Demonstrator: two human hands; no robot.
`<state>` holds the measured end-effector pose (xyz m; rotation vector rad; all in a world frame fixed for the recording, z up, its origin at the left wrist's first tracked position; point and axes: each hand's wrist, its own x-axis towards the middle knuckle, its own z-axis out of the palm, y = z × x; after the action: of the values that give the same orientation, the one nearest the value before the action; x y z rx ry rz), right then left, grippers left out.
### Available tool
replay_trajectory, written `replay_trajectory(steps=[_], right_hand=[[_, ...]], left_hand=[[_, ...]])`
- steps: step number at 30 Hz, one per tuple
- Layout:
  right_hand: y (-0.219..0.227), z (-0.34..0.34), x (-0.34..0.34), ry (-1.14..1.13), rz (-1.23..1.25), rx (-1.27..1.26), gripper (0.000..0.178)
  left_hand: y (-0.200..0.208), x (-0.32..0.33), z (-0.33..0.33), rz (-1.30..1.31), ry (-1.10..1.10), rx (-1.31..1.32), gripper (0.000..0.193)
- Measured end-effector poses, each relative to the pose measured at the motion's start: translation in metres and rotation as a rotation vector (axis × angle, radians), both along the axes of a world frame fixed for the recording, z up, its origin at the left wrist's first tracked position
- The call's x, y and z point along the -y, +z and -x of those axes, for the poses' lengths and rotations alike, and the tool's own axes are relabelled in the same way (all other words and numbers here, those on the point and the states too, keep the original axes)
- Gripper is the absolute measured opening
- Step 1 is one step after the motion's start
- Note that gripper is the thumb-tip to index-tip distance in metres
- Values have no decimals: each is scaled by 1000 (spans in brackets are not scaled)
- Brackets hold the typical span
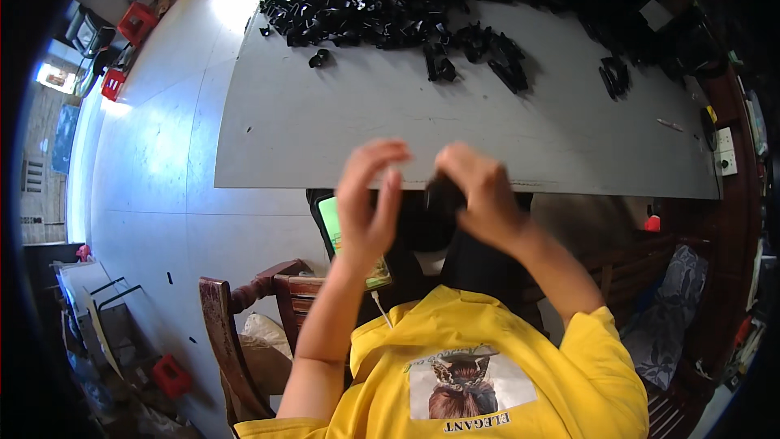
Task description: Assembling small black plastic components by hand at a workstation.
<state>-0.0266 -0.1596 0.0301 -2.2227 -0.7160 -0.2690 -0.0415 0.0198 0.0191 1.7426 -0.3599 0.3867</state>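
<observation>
The left hand (370, 203) is held up at the near edge of the grey tabletop (341, 110), its fingers curled over and its thumb standing apart from them, with nothing visible in the gap between. Just to its right, the right hand (481, 191) is bent inward and slightly blurred, its thumb and fingers closed around a dark piece (443, 197), which sits between the two hands and overlaps the tabletop's near edge; the blur and the black clothing behind hide its exact shape. Across the far side of the tabletop spreads a large heap of glossy black pieces (357, 12), running into deep shadow toward the right. A small black piece (319, 58) lies apart in front of the heap, and farther right a bulkier black piece (509, 65) rests near its front edge, with a looped black piece (615, 77) well apart from that one. A slim pale object (670, 124) lies near the tabletop's right end, not far from a white socket block (725, 152). Below the left hand, a device with a lit green screen (328, 218) is partly covered by the forearm, and a white cable (380, 309) shows beneath it, against the person's yellow shirt (479, 309). A worn wooden chair (215, 333) stands at the left, and red stools (138, 23) stand on the pale floor (158, 130) beyond.
</observation>
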Motion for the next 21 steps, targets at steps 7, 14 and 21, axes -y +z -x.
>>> replay_trajectory(steps=[7, 14, 21], right_hand=[[2, -118, -33, -454, 322, -32, 32], [-15, -118, -23, -418, 444, 41, 20], [-14, -76, -7, -248, 337, 211, 28]], left_hand=[[-22, -70, -116, -531, 551, 88, 16], [-28, -90, -149, -754, 503, 82, 17], [-12, -79, -114, -861, 330, 68, 13]])
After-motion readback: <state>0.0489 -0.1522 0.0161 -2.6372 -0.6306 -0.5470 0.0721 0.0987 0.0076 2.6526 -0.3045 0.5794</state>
